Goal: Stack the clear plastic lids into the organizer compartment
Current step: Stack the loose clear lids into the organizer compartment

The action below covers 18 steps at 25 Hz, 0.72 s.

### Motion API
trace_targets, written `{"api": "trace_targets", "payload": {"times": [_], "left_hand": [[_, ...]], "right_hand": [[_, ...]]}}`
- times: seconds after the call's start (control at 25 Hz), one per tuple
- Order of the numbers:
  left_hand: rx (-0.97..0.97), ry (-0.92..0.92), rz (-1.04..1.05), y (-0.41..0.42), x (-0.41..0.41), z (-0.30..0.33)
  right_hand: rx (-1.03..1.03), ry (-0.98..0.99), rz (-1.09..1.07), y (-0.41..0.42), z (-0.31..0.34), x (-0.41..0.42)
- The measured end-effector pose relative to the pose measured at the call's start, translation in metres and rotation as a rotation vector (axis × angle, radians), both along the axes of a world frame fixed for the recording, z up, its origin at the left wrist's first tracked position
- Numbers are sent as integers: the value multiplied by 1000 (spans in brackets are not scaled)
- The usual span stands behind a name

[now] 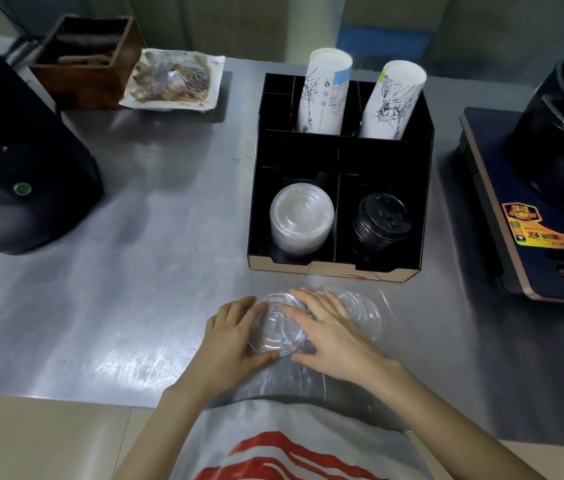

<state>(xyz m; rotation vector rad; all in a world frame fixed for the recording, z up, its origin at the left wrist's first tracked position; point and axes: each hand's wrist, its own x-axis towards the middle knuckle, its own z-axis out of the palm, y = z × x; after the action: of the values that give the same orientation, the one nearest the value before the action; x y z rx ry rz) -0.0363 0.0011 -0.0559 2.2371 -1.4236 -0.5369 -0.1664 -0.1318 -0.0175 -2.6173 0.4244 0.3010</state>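
Clear plastic lids lie on the steel counter just in front of the black organizer (256, 188). My left hand (230, 336) and my right hand (325, 336) clasp one clear lid (271, 323) between them, fingers on its rim from either side. Another clear lid (365, 311) lies flat to the right, partly under my right hand. In the organizer's front left compartment stands a stack of clear lids (301, 214). The front right compartment holds a stack of black lids (379, 220).
Two rolls of paper cups (325, 91) stand in the organizer's rear compartments. A black machine (13, 161) sits at the left, a wooden box (83, 60) and a wrapped tray (173, 79) at the back. A cooker with a black pot (550, 188) stands at the right.
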Motion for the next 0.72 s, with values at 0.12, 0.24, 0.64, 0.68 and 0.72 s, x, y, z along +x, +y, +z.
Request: {"api": "trace_targets", "payload": {"times": [0.12,0.24,0.64,0.68,0.72], "left_hand": [[-8,-17,-15,0,0,-2],[29,-13,-27,0,0,0],[-182,39,-62,-18,12,33],[-198,42,-64,-22,14,37],[-212,43,-65,-25,16,39]], "right_hand": [[5,-8,-14,-1,0,1],[24,-17,-30,-2,2,-1],[226,-210,-166,-21,30,-4],[229,-233,-178,-24,33,-3],[230,-249,-190,-27,35,-3]]}}
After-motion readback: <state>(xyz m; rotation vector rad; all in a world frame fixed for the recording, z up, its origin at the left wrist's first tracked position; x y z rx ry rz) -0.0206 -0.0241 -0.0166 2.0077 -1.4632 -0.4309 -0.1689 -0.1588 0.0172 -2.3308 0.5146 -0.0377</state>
